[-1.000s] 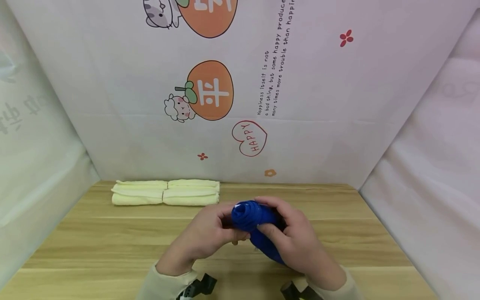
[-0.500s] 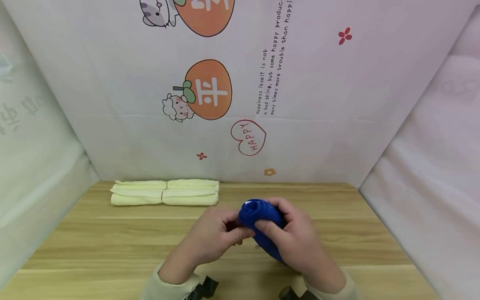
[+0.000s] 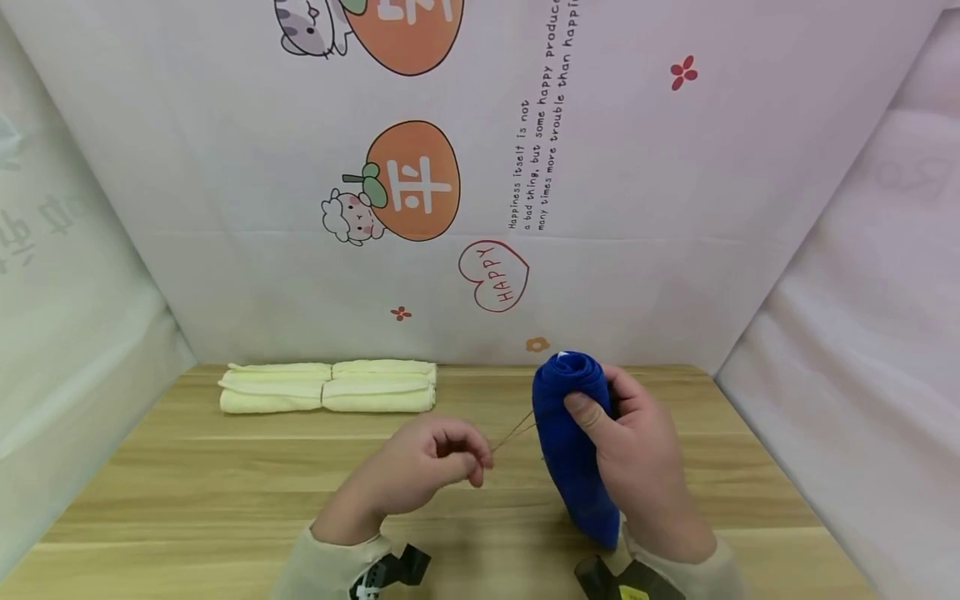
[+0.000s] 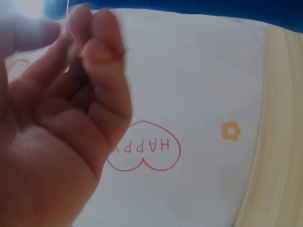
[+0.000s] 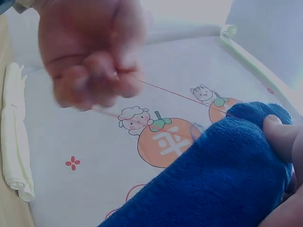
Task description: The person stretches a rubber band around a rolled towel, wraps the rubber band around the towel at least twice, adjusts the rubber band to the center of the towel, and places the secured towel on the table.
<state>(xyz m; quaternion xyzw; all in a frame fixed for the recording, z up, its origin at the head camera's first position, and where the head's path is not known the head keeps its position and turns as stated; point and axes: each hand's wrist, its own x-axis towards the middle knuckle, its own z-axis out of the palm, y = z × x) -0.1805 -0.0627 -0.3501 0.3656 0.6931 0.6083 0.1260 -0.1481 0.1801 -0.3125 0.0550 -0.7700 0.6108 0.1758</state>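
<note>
A rolled blue towel [image 3: 573,467] is held upright and slightly tilted in my right hand [image 3: 652,450], thumb on the near side and fingers behind. From its left side a thin rubber band [image 3: 513,432] stretches out in two strands. The far end of this band is hooked in the curled fingers of my left hand [image 3: 423,467]. In the right wrist view, one reddish strand of the band [image 5: 175,91] runs taut from the left fingers to the towel. The left wrist view shows the left hand [image 4: 61,118] close up, with the band across a fingertip.
Pale yellow rolled towels [image 3: 382,387], bound at the middle, lie at the back left of the wooden table [image 3: 187,492]. White printed sheeting [image 3: 615,275] rises behind the table and along both sides.
My right hand has moved up and right with the blue towel. My left hand has come away from it, and the rubber band now shows stretched between them.
</note>
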